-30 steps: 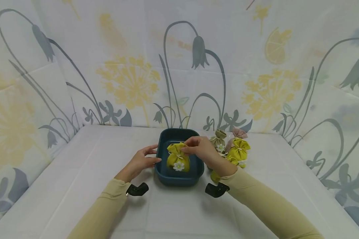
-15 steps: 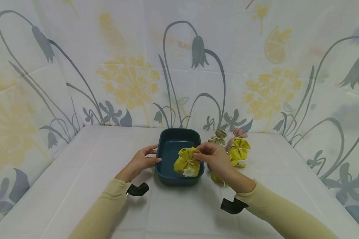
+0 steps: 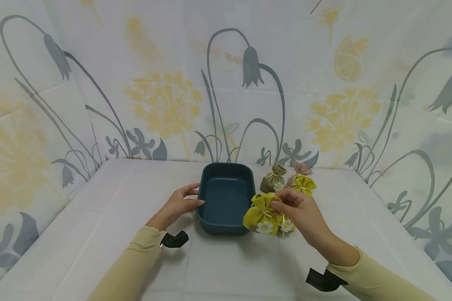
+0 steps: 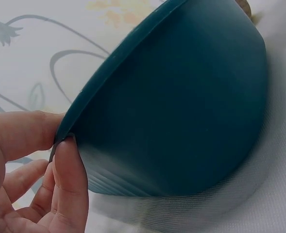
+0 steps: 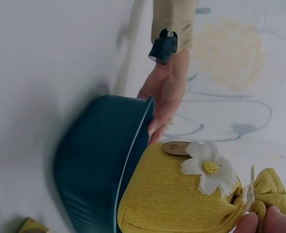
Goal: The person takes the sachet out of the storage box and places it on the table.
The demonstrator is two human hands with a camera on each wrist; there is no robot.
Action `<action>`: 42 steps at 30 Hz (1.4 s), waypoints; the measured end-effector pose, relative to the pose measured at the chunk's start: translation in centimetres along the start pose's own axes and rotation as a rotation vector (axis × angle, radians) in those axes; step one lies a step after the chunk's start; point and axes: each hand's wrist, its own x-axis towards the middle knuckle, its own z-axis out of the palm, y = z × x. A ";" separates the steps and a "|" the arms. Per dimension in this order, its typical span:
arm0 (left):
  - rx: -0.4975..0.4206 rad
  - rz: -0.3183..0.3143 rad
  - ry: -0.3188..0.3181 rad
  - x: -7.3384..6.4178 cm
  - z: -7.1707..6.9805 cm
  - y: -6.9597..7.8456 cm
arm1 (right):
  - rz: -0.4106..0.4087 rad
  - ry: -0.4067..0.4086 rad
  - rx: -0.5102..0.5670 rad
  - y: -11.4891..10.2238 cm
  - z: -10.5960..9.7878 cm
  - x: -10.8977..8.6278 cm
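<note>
A dark teal rectangular tub [image 3: 226, 228] stands on the white cloth with nothing visible inside it. My left hand [image 3: 181, 203] is at its left side; the left wrist view shows thumb and fingers [image 4: 67, 170] pinching the tub's rim. My right hand [image 3: 303, 213] pinches the gathered neck of a yellow drawstring pouch [image 3: 257, 217], held up at the tub's right edge. In the right wrist view this pouch bears a white fabric flower [image 5: 208, 167] and a small brown tag. Another yellow pouch [image 3: 288, 225] is partly hidden behind the held one.
Right of the tub, several drawstring pouches are grouped: an olive one [image 3: 273, 179], a pink one [image 3: 302, 168] and a yellow one [image 3: 305, 184]. A flower-printed curtain [image 3: 226, 83] closes off the back and sides of the white-covered table [image 3: 143, 179].
My right hand has carried the yellow pouch from inside the tub rightward and toward me, past the tub's right rim. My left hand has stayed at the tub, which has not moved.
</note>
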 end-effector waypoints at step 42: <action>-0.012 -0.034 0.036 -0.1 0.2 0.1 | 0.102 0.152 -0.004 7.5 -10.4 -1.9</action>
